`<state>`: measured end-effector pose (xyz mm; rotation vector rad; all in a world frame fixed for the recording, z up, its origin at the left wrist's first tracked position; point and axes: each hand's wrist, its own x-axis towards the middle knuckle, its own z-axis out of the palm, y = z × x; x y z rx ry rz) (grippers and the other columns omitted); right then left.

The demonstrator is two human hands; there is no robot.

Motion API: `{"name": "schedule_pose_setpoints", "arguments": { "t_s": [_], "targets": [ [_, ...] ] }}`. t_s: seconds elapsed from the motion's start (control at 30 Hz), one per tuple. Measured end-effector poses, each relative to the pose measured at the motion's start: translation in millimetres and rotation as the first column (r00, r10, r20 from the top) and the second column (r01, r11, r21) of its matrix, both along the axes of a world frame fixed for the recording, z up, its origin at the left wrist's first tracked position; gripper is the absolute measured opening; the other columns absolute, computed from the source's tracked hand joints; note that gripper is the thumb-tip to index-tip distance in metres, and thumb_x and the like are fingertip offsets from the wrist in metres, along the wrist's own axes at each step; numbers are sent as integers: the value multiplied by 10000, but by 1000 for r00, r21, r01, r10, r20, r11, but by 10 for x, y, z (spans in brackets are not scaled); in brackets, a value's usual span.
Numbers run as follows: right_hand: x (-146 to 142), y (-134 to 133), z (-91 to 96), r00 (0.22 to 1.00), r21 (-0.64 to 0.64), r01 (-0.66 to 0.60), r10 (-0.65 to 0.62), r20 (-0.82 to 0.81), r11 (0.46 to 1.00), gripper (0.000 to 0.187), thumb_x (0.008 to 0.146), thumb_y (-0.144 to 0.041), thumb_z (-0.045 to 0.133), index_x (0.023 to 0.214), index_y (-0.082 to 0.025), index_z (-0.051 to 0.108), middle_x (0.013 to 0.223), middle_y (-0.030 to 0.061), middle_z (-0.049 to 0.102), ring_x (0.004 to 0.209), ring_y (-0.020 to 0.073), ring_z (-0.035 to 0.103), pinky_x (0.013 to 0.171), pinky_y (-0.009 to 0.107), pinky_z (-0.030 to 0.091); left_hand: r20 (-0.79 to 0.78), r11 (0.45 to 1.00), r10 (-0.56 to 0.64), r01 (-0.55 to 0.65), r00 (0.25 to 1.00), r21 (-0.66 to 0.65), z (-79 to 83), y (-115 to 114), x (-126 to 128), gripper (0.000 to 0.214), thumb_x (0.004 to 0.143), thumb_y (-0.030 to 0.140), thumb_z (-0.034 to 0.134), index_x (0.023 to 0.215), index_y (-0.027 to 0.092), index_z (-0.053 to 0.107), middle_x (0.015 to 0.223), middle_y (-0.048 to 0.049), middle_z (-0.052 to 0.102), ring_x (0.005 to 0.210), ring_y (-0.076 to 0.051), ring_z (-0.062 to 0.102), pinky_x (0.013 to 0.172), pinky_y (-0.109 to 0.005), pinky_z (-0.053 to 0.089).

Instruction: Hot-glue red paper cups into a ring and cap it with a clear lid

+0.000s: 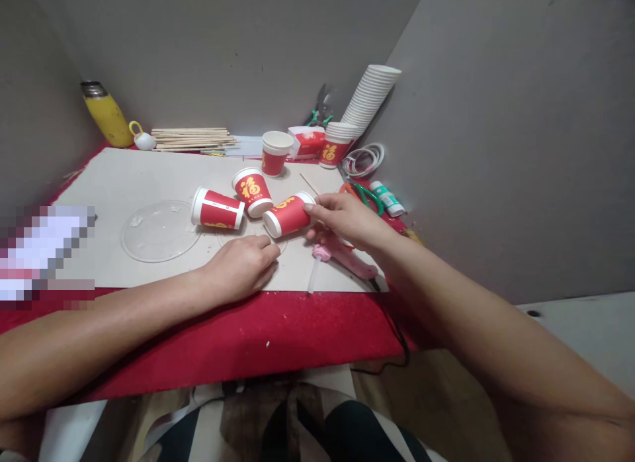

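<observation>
My right hand point(337, 218) pinches the rim of a red-and-white paper cup point(292, 216) between thumb and fingers. That cup lies tilted on its side, its base toward the left. Loosely curled, my left hand point(243, 263) rests on the grey board just below the cups, and no object shows in it. Two more red paper cups lie there: one point(218, 209) on its side, another point(252, 192) tilted. Part of a clear round disc point(233, 240) shows beside my left hand. Under my right hand is a pink glue gun point(347, 257) with a glue stick point(314, 275).
A larger clear disc point(161, 240) lies left. Behind stand a paper cup point(276, 154), a leaning cup stack point(370, 98), wooden sticks point(191, 139) and a yellow bottle point(106, 118). On the right are a coiled cable point(364, 161), green-handled scissors point(370, 197) and a small white-green bottle point(387, 198).
</observation>
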<state>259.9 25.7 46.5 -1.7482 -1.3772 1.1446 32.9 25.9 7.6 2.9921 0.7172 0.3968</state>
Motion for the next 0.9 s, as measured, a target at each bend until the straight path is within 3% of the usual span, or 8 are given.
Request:
{"name": "schedule_pose_setpoints", "arguments": {
  "t_s": [0.1, 0.2, 0.3, 0.4, 0.47, 0.63, 0.9],
  "targets": [
    [45, -28, 47, 988, 59, 14, -23, 150, 998, 108, 917, -284, 639, 898, -179, 653, 533, 6, 645, 458, 149, 587, 448, 245, 420, 45, 999, -5, 7, 999, -31, 13, -6, -13, 202, 975, 209, 482, 887, 124, 642, 897, -98, 658, 716, -180, 593, 618, -302, 457],
    [59, -103, 62, 863, 277, -37, -109, 493, 960, 280, 877, -309, 653, 1113, -160, 682, 833, 85, 761, 671, 225, 691, 626, 347, 520, 41, 999, -8, 9, 999, -39, 14, -5, -10, 217, 983, 205, 461, 898, 125, 644, 904, -99, 664, 740, -184, 605, 641, -302, 474],
    [-4, -164, 40, 662, 473, -310, -169, 730, 825, 428, 883, -313, 642, 1275, -142, 641, 1216, 167, 715, 1043, 322, 675, 884, 462, 504, 0, 1000, -5, 5, 1000, -30, -2, 1, 3, 235, 988, 196, 445, 889, 127, 647, 880, -97, 668, 761, -194, 614, 666, -311, 489],
    [-103, -143, -1, 491, 393, -643, -39, 870, 657, 472, 899, -298, 653, 1346, -156, 607, 1367, 175, 632, 1257, 347, 553, 1014, 488, 417, -57, 1000, 15, -16, 998, -14, -28, 10, 8, 226, 981, 177, 449, 893, 129, 652, 878, -96, 677, 783, -204, 621, 690, -320, 504],
    [-137, -88, -24, 409, 311, -736, 30, 912, 601, 434, 925, -261, 621, 1351, -181, 606, 1340, 164, 644, 1254, 337, 542, 1022, 491, 387, -84, 1000, 25, -25, 996, -7, -45, 15, 2, 219, 974, 158, 451, 915, 129, 659, 910, -99, 687, 813, -209, 627, 710, -323, 514],
    [-70, 29, -22, 372, 251, -770, 94, 924, 586, 421, 950, -195, 555, 1368, -216, 607, 1196, 136, 677, 1057, 288, 588, 939, 435, 387, -105, 1000, 8, -8, 994, -1, -58, 18, -17, 227, 969, 138, 440, 960, 130, 666, 963, -104, 702, 860, -214, 633, 732, -326, 525],
    [-75, 65, 66, 303, 157, -794, 160, 939, 587, 534, 905, -110, 545, 1417, -259, 580, 1067, 114, 659, 946, 263, 561, 761, 344, 391, -101, 1000, -8, 8, 995, -4, -78, 30, 1, 199, 953, 103, 467, 938, 119, 665, 945, -105, 708, 857, -220, 639, 737, -328, 532]
  ]
}}
